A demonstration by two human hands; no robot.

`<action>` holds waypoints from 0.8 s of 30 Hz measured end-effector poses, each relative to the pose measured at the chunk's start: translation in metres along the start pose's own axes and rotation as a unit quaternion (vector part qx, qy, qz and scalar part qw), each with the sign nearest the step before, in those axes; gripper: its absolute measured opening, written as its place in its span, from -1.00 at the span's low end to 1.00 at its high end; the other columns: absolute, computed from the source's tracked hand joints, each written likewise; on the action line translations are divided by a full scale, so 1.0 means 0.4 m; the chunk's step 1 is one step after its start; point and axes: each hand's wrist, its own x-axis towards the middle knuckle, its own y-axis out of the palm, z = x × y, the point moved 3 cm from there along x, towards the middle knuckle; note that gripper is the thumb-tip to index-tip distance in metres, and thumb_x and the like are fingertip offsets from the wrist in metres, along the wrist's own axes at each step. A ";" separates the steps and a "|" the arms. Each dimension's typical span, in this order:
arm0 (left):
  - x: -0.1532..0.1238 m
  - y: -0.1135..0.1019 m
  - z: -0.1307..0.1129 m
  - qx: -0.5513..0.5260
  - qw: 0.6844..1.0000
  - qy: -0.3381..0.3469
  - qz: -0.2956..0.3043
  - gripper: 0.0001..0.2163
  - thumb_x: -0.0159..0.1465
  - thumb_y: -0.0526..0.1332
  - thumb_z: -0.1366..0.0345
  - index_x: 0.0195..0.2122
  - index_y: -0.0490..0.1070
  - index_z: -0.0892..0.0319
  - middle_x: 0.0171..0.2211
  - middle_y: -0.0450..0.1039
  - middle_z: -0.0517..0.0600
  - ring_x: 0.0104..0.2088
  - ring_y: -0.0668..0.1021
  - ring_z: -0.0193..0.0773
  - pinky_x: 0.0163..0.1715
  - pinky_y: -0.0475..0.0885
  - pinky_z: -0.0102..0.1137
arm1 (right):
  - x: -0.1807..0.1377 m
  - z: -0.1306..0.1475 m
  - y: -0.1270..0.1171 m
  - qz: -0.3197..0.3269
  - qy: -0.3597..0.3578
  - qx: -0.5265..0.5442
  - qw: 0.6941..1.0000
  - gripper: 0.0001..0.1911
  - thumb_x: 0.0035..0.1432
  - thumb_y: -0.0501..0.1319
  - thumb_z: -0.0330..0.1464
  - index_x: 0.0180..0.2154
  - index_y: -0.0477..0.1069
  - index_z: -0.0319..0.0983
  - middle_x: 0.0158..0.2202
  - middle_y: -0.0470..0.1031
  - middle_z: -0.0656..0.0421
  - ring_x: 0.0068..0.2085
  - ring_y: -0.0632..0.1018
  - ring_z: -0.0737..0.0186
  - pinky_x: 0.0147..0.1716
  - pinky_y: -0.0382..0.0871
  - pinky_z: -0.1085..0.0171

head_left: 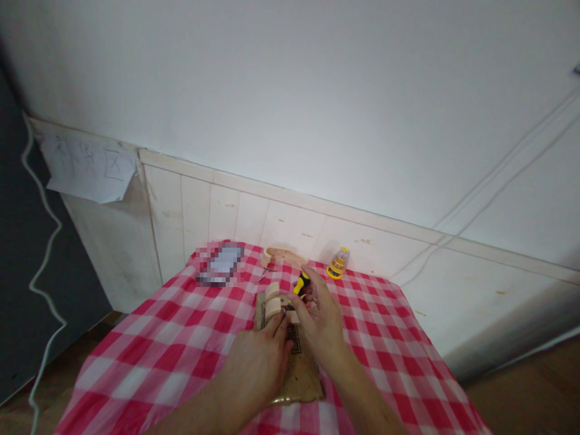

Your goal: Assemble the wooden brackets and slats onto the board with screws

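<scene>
Yellow-and-black screwdriver [301,283], one: right hand [324,317] fingers closed around it. Wooden piece [272,306], one: left hand [261,356] fingers against it (grip unclear).

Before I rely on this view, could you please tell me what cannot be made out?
Head view: phone-like device, blurred by pixelation.
Head view: screwdriver tip, too small beside the left hand.
Head view: brown board, partly hidden by the left hand.
Head view: tablecloth, cut off by bottom edge.
</scene>
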 end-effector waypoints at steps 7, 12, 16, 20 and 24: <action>-0.003 0.008 0.002 -0.009 1.000 -0.001 0.002 -0.55 0.45 -0.03 0.33 0.33 0.29 0.25 0.34 0.30 0.19 0.07 0.62 0.09 -0.15 0.66 -0.03 | 0.011 -0.007 0.003 -0.012 -0.002 -0.018 1.000 -0.55 0.21 0.36 -0.29 0.13 0.47 -0.09 0.07 0.60 0.07 0.00 0.61 0.00 -0.02 0.52 0.06; -0.005 0.001 -0.002 -0.012 1.000 0.000 0.003 -0.56 0.44 -0.03 0.34 0.31 0.33 0.21 0.34 0.31 0.18 0.04 0.63 0.08 -0.16 0.67 -0.05 | 0.001 0.008 -0.006 -0.004 -0.039 -0.033 0.999 -0.53 0.26 0.27 -0.32 0.19 0.41 -0.09 0.06 0.59 0.05 -0.10 0.64 0.04 -0.09 0.55 0.05; -0.002 -0.001 -0.003 -0.017 1.000 0.005 -0.002 -0.57 0.44 -0.03 0.34 0.29 0.36 0.21 0.33 0.33 0.17 0.06 0.62 0.07 -0.08 0.64 -0.04 | -0.010 0.008 -0.008 0.019 -0.052 0.009 0.998 -0.46 0.30 0.13 -0.44 0.29 0.29 -0.10 0.18 0.52 0.03 0.11 0.58 0.05 0.04 0.54 0.05; 0.001 -0.001 0.001 -0.019 1.000 -0.001 0.000 -0.58 0.44 -0.01 0.33 0.26 0.39 0.20 0.32 0.34 0.17 0.05 0.63 0.08 -0.09 0.65 -0.03 | -0.010 -0.003 -0.001 0.028 -0.054 0.040 0.997 -0.44 0.33 0.10 -0.45 0.33 0.24 -0.09 0.20 0.50 0.03 0.22 0.52 0.03 0.06 0.55 0.05; -0.001 -0.003 0.000 -0.016 1.000 0.005 -0.002 -0.58 0.43 0.00 0.34 0.26 0.39 0.18 0.32 0.34 0.16 0.05 0.63 0.08 -0.15 0.67 -0.05 | -0.007 0.002 -0.002 0.023 -0.072 0.012 0.997 -0.43 0.31 0.13 -0.46 0.32 0.26 -0.07 0.13 0.55 0.04 0.15 0.58 0.03 0.09 0.54 0.01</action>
